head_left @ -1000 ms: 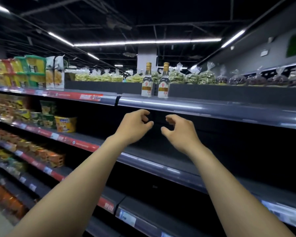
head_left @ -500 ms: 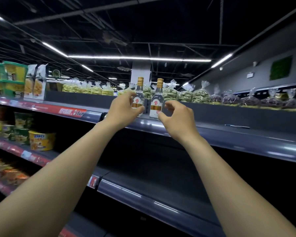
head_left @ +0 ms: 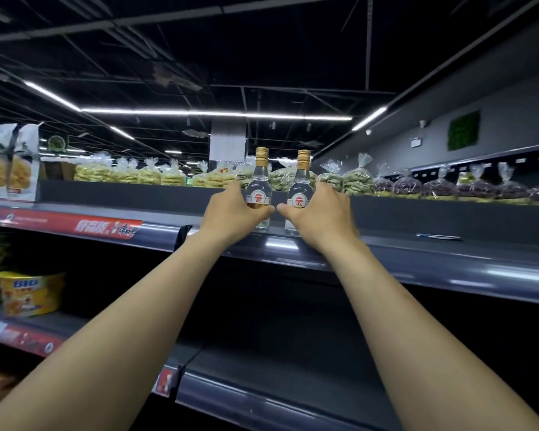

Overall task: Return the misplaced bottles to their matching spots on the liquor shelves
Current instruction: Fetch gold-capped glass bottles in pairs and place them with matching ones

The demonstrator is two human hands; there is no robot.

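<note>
Two small clear liquor bottles with gold caps and white-and-red labels stand upright side by side on the top shelf (head_left: 417, 253). My left hand (head_left: 231, 213) wraps around the lower body of the left bottle (head_left: 260, 181). My right hand (head_left: 321, 213) wraps around the lower body of the right bottle (head_left: 301, 185). Both bottle bases still rest on the shelf, and my fingers hide the lower parts of the labels.
Clear bags of noodles and dried goods (head_left: 355, 180) line the back ledge behind the bottles. Boxes (head_left: 13, 169) stand at the top left, and yellow tubs (head_left: 28, 292) sit on the shelf below. A pen (head_left: 437, 236) lies on the top shelf to the right.
Both hands rose from in front of the middle shelf to the top shelf and closed around the two bottles. The camera tilted upward.
</note>
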